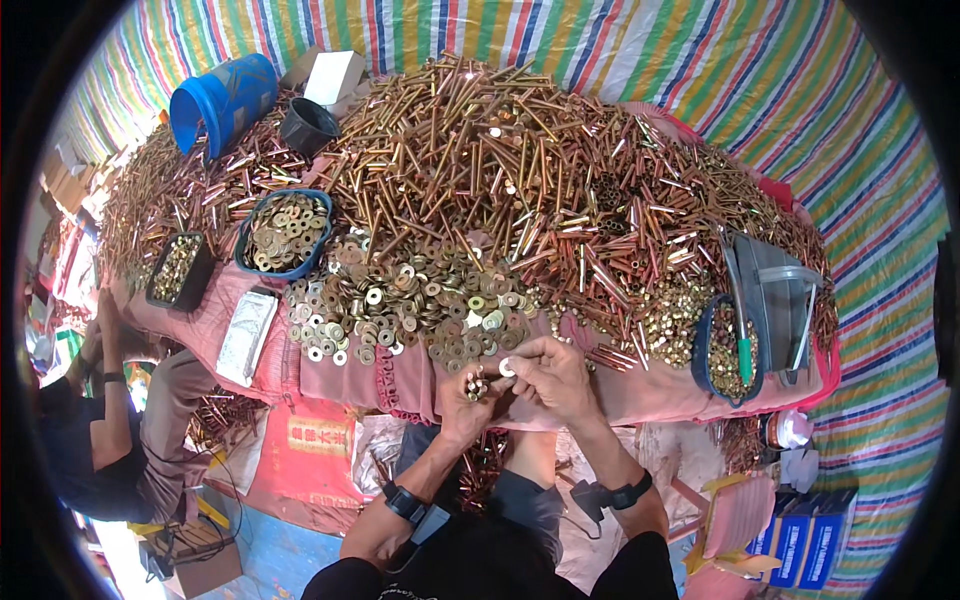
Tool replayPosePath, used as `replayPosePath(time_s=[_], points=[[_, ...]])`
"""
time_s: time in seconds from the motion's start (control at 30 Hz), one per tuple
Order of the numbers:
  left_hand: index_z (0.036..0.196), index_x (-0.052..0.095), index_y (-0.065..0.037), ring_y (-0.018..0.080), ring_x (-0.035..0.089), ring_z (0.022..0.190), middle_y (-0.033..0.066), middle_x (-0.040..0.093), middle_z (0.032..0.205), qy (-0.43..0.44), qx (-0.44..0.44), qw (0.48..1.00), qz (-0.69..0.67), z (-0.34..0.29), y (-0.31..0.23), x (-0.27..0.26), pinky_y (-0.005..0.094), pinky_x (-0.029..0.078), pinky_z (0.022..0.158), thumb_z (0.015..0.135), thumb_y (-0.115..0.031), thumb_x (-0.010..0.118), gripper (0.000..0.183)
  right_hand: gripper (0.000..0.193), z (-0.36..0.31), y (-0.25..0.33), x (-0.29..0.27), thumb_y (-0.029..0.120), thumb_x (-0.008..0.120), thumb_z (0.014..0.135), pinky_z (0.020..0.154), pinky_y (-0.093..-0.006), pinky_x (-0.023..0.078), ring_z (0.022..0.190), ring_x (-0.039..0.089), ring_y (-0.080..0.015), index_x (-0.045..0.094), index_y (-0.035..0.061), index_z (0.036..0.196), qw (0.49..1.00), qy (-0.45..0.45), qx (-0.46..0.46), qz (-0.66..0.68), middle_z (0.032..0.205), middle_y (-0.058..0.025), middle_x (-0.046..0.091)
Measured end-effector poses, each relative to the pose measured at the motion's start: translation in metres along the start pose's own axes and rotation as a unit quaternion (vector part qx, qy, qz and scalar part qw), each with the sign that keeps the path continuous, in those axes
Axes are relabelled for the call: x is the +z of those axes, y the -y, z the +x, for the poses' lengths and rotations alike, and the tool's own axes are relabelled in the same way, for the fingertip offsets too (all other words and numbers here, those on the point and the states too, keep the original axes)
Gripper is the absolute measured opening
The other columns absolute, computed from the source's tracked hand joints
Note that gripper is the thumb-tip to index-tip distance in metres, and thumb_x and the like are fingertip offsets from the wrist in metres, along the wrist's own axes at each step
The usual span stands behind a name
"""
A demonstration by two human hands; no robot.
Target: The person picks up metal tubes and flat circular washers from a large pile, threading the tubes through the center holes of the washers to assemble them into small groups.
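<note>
Pinching a pale washer (pixel 507 367) at the left-hand side of the right hand's (pixel 558 377) fingertips, just right of metal pieces (pixel 476 384) bunched in the left hand (pixel 466 413), nearer than the loose washers (pixel 425 300) beyond both.

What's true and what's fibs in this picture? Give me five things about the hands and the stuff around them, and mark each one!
1. The right hand pinches a pale washer. True.
2. The left hand holds nothing. False: it holds small metal pieces.
3. The big blue bucket stands upright. False: it lies on its side.
4. Both wrists wear dark bands. True.
5. The long metal rods are nearer the person than the loose washer pile. False: most rods lie farther away.
</note>
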State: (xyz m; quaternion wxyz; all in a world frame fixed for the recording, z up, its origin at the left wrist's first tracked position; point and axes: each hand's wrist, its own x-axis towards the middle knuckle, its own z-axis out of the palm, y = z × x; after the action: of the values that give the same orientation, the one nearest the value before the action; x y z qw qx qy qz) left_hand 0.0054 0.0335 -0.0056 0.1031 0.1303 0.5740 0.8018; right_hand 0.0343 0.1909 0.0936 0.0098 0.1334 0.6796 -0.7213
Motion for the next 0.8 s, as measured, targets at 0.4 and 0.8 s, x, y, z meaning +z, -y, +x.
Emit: replayPosePath(time_s=[0.4, 0.8], points=[[0.12, 0.068, 0.003, 0.0125, 0.072, 0.096, 0.0068, 0.078, 0.102, 0.01, 0.022, 1.0, -0.005, 0.005, 0.007, 0.001, 0.0284, 0.059, 0.087, 0.097, -0.004, 0.077, 0.026, 0.015, -0.034, -0.033, -0.135, 0.015, 0.079, 0.092, 0.071, -0.0442, 0.058, 0.084, 0.072, -0.034, 0.077, 0.0075, 0.105, 0.823, -0.263, -0.079, -0.497, 0.098, -0.0165, 0.071], [0.119, 0.067, 0.005, 0.0131, 0.073, 0.094, 0.0079, 0.077, 0.103, 0.02, 0.027, 0.999, 0.015, 0.005, 0.013, -0.004, 0.0281, 0.059, 0.086, 0.099, -0.002, 0.073, 0.021, 0.017, -0.036, -0.024, -0.137, 0.019, 0.074, 0.091, 0.071, -0.0536, 0.049, 0.081, 0.064, -0.0407, 0.067, 0.0058, 0.099, 0.697, -0.105, -0.143, -0.695, 0.099, -0.0185, 0.059]])
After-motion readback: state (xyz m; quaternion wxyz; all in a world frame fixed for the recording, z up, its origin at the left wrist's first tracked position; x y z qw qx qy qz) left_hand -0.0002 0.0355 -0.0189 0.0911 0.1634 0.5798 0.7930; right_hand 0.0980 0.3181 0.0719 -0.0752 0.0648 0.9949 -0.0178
